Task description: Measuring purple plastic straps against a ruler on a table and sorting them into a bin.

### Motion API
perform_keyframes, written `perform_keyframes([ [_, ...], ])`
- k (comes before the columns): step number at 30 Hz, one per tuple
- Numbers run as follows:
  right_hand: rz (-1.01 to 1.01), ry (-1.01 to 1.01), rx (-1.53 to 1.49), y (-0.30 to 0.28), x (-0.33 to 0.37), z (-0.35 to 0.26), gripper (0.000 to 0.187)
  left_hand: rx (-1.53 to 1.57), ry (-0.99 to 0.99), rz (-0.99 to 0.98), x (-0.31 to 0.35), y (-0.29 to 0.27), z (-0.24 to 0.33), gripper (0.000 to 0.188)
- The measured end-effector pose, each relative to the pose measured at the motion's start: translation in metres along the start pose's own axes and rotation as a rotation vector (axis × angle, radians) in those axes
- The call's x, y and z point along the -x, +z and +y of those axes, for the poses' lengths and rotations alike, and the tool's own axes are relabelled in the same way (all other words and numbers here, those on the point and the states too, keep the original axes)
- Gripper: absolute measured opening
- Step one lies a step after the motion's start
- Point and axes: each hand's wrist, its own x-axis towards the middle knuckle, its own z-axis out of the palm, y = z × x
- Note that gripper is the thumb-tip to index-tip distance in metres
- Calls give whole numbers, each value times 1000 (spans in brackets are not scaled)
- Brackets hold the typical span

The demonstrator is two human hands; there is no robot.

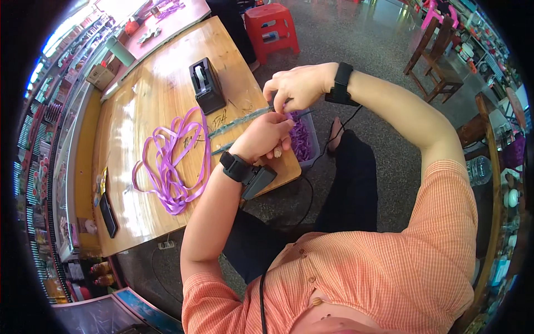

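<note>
one orange checked shirt is filling six o'clock, counting from the hands, its lower part running off the bottom edge. two bare forearms are reaching in, each wearing one black wrist strap. one left hand and one right hand are meeting at the corner of one wooden table. the left fingers are curling, thumb and forefinger drawn close together; the right fingers are bending down just beside them. whether either set is grasping something, i cannot tell.

one pale bin is standing at four o'clock, holding purple strips, too many to count. one loose heap of lilac ribbon is lying on the table at eight o'clock; its strands are overlapping, so the number of lengths is unclear. two grey-green strips are running toward the hands and passing out of sight near them. one black tape dispenser is sitting between nine and ten o'clock.

farther out, one flat black slab is lying at eight, one green cylinder is resting near ten, and one red stool is standing at twelve. the hands are hiding part of the bin, and the shelf goods at the rim are blurring.
</note>
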Motion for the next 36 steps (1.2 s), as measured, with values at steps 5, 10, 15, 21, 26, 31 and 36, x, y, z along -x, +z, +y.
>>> perform_keyframes([
  [5,-107,144,-9,9,-8,-4,30,5,3,-21,-2,-1,-2,22],
  [10,-11,95,-110,30,0,12,33,-20,-10,-29,0,-1,1,28],
  [15,367,234,-790,50,34,21,41,-27,-20,-26,1,-1,2,30],
  [21,485,484,-1440,95,68,17,50,-21,-10,-14,1,1,5,27],
  [26,467,511,-1778,111,47,-9,60,-2,-13,6,5,1,5,29],
  [31,492,338,-1906,143,43,18,32,-14,-11,-7,3,3,7,30],
  [36,437,377,-1958,142,35,19,23,-15,-15,-4,4,1,5,30],
])
